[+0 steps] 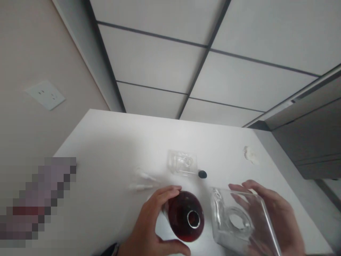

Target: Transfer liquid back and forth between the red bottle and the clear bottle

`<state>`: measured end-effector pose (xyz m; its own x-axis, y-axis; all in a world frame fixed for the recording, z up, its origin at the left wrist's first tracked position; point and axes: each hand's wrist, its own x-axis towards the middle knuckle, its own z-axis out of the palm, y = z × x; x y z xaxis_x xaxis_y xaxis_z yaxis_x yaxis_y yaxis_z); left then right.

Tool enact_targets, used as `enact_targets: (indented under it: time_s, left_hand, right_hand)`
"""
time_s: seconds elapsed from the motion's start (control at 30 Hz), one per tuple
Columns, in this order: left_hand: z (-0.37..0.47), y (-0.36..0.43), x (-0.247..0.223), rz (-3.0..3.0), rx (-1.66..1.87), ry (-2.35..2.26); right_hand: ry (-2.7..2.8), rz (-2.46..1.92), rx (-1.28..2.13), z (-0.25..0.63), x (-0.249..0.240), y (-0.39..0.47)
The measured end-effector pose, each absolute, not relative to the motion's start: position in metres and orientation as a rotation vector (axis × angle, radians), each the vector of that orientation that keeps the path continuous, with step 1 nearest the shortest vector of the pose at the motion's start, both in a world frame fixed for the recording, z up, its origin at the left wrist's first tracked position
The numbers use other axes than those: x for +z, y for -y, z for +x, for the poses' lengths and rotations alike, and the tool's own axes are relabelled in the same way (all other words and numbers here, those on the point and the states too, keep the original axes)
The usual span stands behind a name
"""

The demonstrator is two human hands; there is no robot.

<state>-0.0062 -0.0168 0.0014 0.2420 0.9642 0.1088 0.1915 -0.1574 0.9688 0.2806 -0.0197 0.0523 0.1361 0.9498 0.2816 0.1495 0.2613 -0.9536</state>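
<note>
- Dark red, rounded bottle (178, 213) in the near middle, over the white tabletop (106, 142), its ringed round opening facing up
- Left hand (146, 225): grip curled about the bottle, fingers on the far side, thumb on the near side
- Right hand (282, 213), near right: grip grasping a clear box (229, 202) with a round opening, just right of the bottle
- Small clear container (182, 163) farther off, a small black piece (203, 174) just beside its near right corner
- Slim white sticks (141, 186) to its left; irregular white piece (249, 155) at far right
</note>
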Motion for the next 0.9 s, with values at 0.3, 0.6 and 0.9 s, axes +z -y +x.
enact_targets:
  time_s: [0.3,0.6,0.9]
  left_hand:
    - [0.006,0.000,-0.004,1.513,0.983,-1.028]
    - [0.010,-0.013,-0.012,1.565,1.048,-1.055]
    - [0.011,-0.017,-0.018,1.567,1.094,-0.991]
  right_hand:
    - [0.816,-0.982,1.120,0.248,-0.017,0.063]
    - [0.788,-0.848,1.045,0.234,-0.007,0.038]
    - [1.035,-0.786,1.119,0.241,0.015,0.000]
